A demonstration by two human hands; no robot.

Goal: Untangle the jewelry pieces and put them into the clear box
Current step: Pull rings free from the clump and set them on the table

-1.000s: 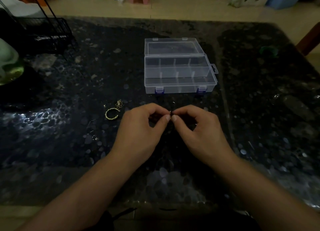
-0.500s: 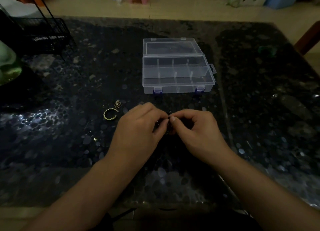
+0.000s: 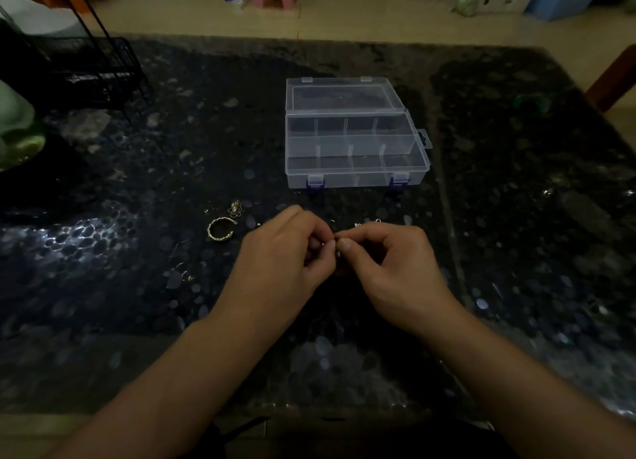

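Pretty dim shot. Far off to the left of the left hand [image 3: 285,255] sits a black wire rack [image 3: 99,76] on the dark speckled desk [image 3: 516,252]. Closer in, just left of that hand, lies a gold ring [image 3: 221,229], twisted-looking and open at one end, with a little gold chain tangle [image 3: 236,208] just beyond it. Both hands are pinched fingertip to fingertip on something tiny between them, too small and dark to make out. The right hand [image 3: 395,265] has a couple of small silvery bits [image 3: 368,222] right past its knuckles. Beyond both hands sits the clear box [image 3: 354,148], lid flipped open, dividers showing, compartments look bare, blue latches facing the person. Nothing blocks the way between.
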